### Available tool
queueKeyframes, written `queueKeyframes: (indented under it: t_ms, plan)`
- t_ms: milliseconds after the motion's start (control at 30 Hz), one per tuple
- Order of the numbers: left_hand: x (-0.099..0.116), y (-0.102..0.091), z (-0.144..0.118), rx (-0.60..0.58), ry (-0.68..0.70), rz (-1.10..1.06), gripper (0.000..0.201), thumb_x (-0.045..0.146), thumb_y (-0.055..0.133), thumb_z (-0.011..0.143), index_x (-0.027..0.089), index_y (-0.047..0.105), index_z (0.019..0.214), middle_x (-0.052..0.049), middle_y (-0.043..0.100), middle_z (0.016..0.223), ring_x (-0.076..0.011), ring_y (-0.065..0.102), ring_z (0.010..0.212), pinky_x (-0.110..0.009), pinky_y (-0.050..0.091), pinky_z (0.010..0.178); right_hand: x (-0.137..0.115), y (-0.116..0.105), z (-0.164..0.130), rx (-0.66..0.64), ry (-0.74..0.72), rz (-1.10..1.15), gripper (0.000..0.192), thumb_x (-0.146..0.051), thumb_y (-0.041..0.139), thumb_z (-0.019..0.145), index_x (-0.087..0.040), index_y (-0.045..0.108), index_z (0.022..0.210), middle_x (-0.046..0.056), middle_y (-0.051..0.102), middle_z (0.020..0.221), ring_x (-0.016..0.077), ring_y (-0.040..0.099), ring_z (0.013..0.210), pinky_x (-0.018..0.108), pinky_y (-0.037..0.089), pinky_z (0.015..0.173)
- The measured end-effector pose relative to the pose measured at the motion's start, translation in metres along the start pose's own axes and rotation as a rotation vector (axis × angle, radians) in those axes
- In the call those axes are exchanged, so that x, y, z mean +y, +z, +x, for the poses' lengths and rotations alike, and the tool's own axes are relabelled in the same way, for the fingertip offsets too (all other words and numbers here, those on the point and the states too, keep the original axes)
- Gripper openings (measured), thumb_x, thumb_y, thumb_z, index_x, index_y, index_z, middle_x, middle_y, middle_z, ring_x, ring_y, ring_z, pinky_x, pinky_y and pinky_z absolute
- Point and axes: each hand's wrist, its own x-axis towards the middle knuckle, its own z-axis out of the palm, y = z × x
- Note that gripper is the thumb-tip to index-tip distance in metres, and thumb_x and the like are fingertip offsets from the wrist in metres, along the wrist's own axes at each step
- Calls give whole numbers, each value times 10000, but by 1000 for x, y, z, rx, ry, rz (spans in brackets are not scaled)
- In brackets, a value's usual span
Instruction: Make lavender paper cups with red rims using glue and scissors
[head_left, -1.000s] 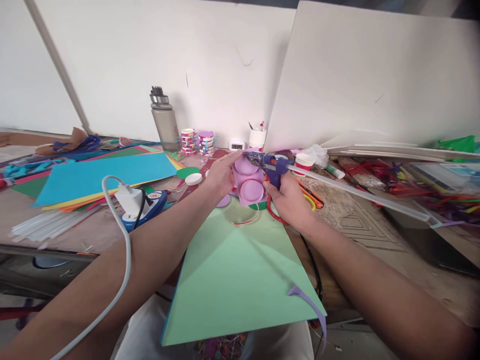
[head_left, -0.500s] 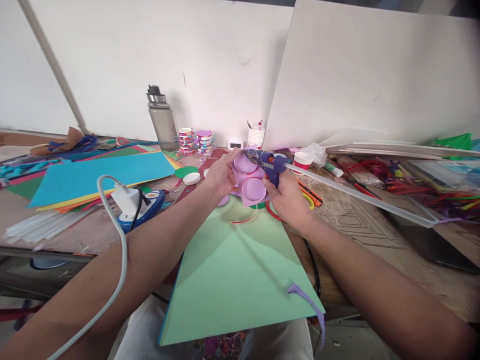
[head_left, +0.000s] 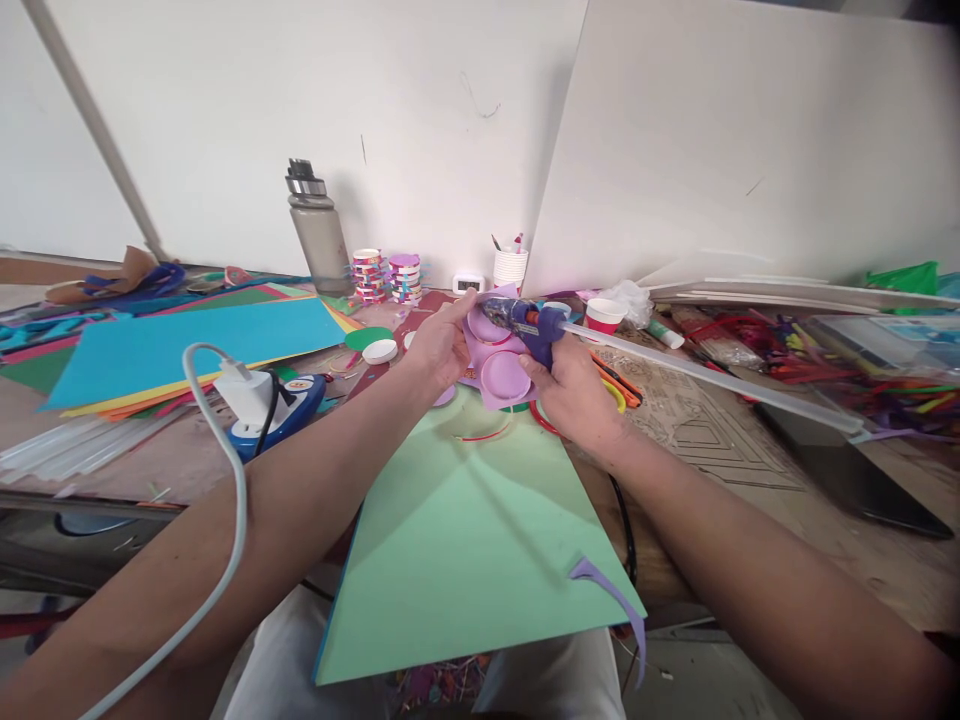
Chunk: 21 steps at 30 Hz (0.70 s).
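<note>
My left hand [head_left: 448,345] grips the edge of a purple foam sheet [head_left: 475,374], holding it up above the table. On the sheet sit two round purple shallow cups with thin red rims, the nearer cup [head_left: 505,376] in plain view and the farther one partly covered. In my right hand [head_left: 574,390] is a dark blue glue gun [head_left: 541,328], its nozzle over the farther cup. A long clear glue stick [head_left: 712,377] juts out from its back. Whether the nozzle touches the cup I cannot tell. Below lies a light green sheet [head_left: 480,540] with a purple scrap [head_left: 611,592].
To the left are coloured sheets [head_left: 195,345], a white charger [head_left: 244,395] on a blue power strip, and clear glue sticks [head_left: 71,445]. A bottle [head_left: 317,235], two decorated stacks and paper cups [head_left: 511,268] stand behind. A black tablet-like slab [head_left: 847,465] lies right.
The view has shifted slightly. Both hands keep their hold on the foam sheet and glue gun, with the nozzle still over the farther cup.
</note>
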Motion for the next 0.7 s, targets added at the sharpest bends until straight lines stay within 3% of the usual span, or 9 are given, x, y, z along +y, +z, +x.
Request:
queueKeyframes:
  t_ms: [233,433,700]
  plan:
    - [-1,-2,3,2,28,3,82,231,736,897,150,736,906,-37,761,775,-183,752,827,-295,570,883,-1,-1,-2,-28,-1,2,182,-345,582,907,-231,581,1049,149,700,1098,366,637,1073,560,538,931]
    - [-2,0,-1,17,15,45,171,259,733,898,151,716,1030,-20,755,798,-163,735,801,-321,563,940,1,0,-1,36,3,-28,155,-343,572,910,-230,596,1013,139,703,1019,354,640,1008,550,542,897]
    - [0,4,-4,7,-8,-3,140,232,698,921,141,728,1023,-48,780,829,-186,758,808,-319,594,896,-2,0,-2,87,9,4,187,-366,563,932,-237,598,1063,146,693,1087,364,624,1086,580,512,986]
